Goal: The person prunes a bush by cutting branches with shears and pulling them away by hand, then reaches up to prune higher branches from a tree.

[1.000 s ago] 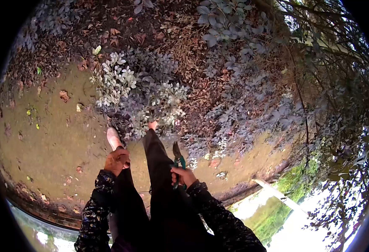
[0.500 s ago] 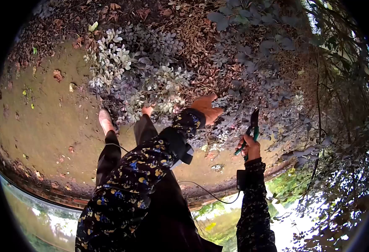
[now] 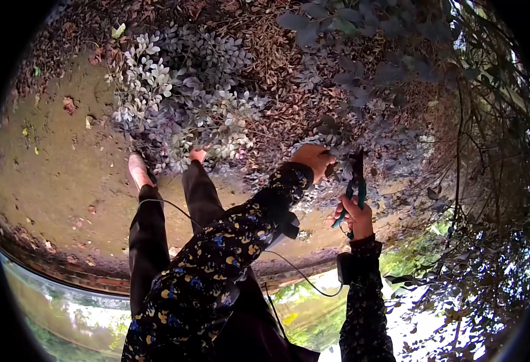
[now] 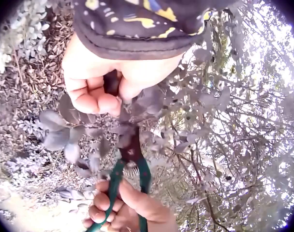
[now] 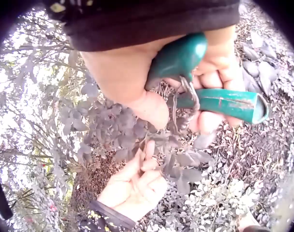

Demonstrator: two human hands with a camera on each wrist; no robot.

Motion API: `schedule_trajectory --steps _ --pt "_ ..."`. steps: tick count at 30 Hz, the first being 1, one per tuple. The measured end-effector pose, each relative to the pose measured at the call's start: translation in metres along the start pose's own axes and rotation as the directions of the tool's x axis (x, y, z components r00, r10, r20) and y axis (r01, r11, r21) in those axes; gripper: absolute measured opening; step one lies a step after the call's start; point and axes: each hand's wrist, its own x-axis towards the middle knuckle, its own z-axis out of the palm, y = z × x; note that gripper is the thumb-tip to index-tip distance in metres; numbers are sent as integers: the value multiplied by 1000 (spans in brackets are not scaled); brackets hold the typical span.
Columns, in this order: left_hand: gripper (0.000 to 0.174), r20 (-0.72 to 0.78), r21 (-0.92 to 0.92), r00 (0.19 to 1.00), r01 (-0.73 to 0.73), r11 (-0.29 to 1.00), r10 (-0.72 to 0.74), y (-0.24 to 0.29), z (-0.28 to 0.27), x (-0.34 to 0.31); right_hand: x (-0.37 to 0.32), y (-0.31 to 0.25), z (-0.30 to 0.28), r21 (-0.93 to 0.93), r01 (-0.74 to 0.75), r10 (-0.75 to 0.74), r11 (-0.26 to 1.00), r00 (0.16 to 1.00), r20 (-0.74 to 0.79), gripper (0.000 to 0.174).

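Above the leaf litter (image 3: 271,60), we pinch a leafy stem (image 4: 125,116) between our left hand's (image 3: 314,161) fingers. Just beside it, blades up among the leaves — the shears (image 3: 356,187), green handles spread. Our right hand (image 3: 356,218) grips them, fingers curled round one handle, thumb against the other.

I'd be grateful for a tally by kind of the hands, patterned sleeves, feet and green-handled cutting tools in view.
Hands: 2 (left hand, right hand)
Patterned sleeves: 2 (left sleeve, right sleeve)
Feet: 2 (left foot, right foot)
Green-handled cutting tools: 1 (pruning shears)
Total: 7
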Motion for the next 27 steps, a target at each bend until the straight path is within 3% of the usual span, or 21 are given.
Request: schedule_trajectory --steps 1,2,4,6,7,8,10,12,16,18,19,22,23,27 --pt "15 -56 -69 997 48 996 -52 2 -9 -3 -6 -2 -1 2 19 -19 1000 999 -46 17" --pt "15 -73 120 987 -131 984 141 -1 -22 -5 -11 -3 -4 3 39 -38 999 995 -94 16" --pt "14 -147 -81 987 58 995 -69 14 -37 -12 -11 -3 -11 -1 48 -48 999 994 -103 16" --pt "12 -107 -237 994 -17 971 -9 13 -53 -15 -12 -11 -9 -167 55 -71 984 993 -91 18" --pt "13 -107 -177 993 31 984 -50 28 -56 -27 -9 -14 -7 -293 116 -147 949 986 -85 21" --pt "13 -111 -176 993 25 984 -45 33 -58 -30 -2 -15 -8 -293 122 -151 948 985 -80 21" --pt "14 -107 22 994 41 999 -38 39 -59 -32 15 -19 -8 -483 326 -353 812 935 37 22" --pt "15 -89 -6 996 19 1000 -19 38 -59 -33 21 -42 8 -430 338 -362 837 932 28 22" --pt "14 -106 -94 994 4 996 -14 33 -57 -32 33 -78 19 -525 332 -363 783 931 48 22" --pt "14 -61 -42 997 43 998 -46 38 -56 -36 37 -91 19 -563 333 -355 756 932 74 24" --pt "15 -60 45 997 -46 998 48 39 -55 -38 40 -94 16 -608 291 -328 739 943 54 25" --pt "17 -82 49 993 -85 995 89 40 -51 -42 51 -103 10 -665 236 -273 709 961 50 29" --pt "17 -80 -42 996 -54 998 50 40 -51 -42 53 -105 12 -682 251 -293 687 954 56 29" --pt "18 -89 12 989 -116 993 116 41 -52 -46 50 -112 29 -723 281 -345 631 936 62 29"
